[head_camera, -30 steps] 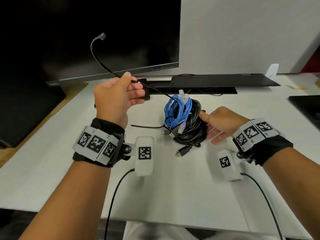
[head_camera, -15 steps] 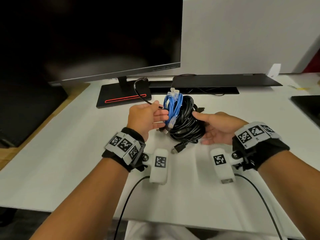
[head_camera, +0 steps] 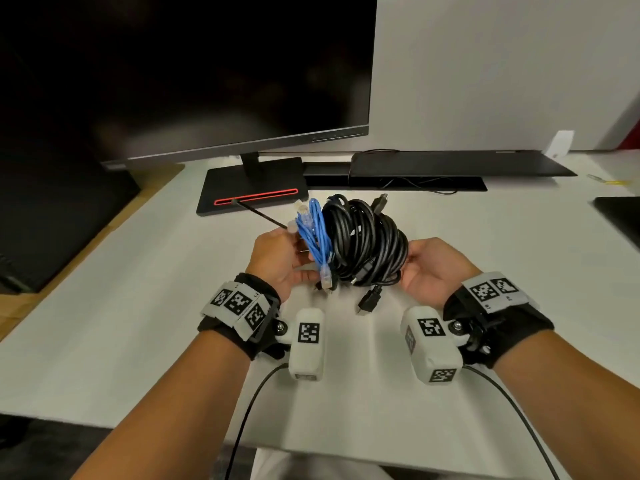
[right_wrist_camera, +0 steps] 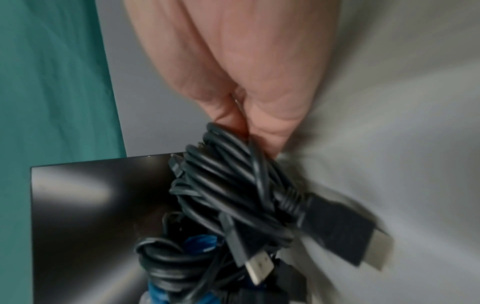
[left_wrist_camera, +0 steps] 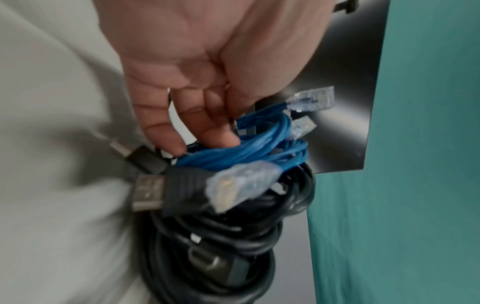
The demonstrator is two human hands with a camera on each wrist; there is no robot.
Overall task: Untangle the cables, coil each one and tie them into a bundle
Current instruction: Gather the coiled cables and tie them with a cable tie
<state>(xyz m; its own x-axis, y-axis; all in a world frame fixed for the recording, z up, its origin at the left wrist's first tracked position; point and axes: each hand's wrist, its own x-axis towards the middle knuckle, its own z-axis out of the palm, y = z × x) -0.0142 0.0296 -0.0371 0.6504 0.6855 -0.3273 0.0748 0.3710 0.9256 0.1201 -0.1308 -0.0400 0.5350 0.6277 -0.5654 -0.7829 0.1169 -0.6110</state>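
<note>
Now, keep left hand [head_camera: 277, 261] pinching the cable tie [head_camera: 256, 213] against the blue coil [head_camera: 317, 233], right hand [head_camera: 429, 268] gripping the black coil [head_camera: 367, 244], bundle lifted above the desk [head_camera: 138, 323]; cinch snugly, plugs tucked inside

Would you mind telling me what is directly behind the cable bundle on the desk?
Behind the cable bundle sits the monitor base with its red strip; a thin black tie from the left hand crosses it. The desk under the bundle is hidden.

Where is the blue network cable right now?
In the head view, the blue network cable sits centre-frame, coiled against the left side of the black cable coil, beside the left hand.
</note>
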